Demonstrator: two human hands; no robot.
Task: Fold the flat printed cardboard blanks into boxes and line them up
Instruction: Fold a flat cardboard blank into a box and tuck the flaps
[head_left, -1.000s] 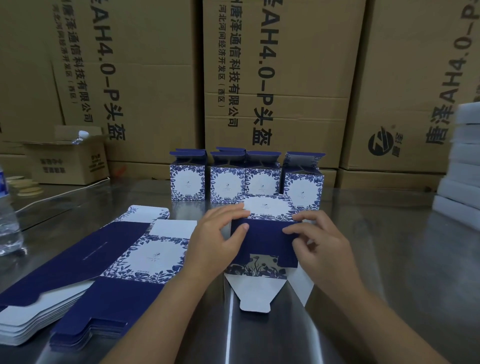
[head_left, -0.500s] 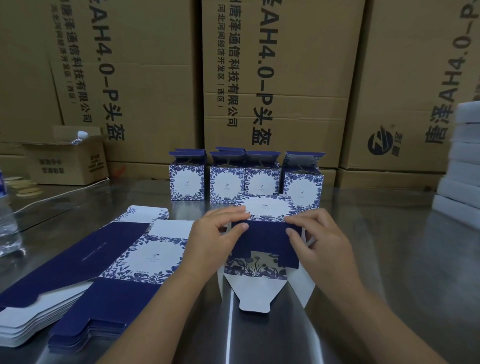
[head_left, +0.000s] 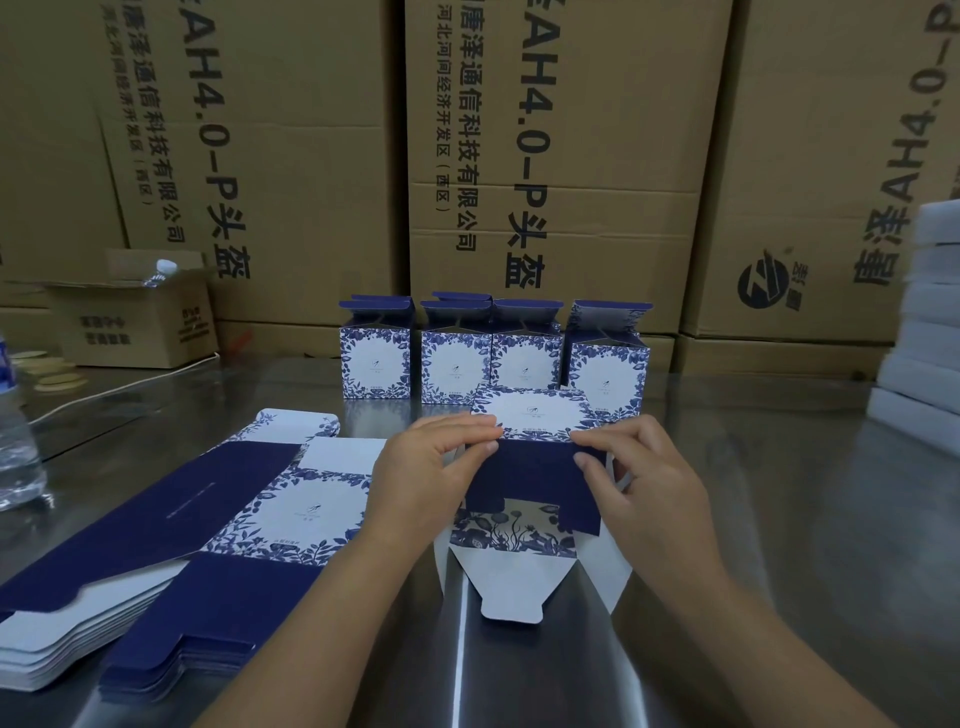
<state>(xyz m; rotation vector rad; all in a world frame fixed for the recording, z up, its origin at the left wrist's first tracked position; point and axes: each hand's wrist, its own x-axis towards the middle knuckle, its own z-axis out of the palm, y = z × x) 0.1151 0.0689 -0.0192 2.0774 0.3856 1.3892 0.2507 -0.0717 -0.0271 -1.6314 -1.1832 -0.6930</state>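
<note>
Nearest, the half-formed blank (head_left: 535, 478) lies on the steel surface (head_left: 779, 519), its white bottom flaps splayed toward the person; I judge they are left free for tucking. The left hand (head_left: 431, 467) and right hand (head_left: 644, 483) pinch its dark-blue panel from either side, each grip narrow on the cardboard, squaring the sleeve. Just left, the stack of flat blanks (head_left: 182, 535) lies within reach. Beyond, finished boxes (head_left: 457, 364) stand in a row, lids up, perhaps with more behind, before tall brown cartons (head_left: 571, 156).
</note>
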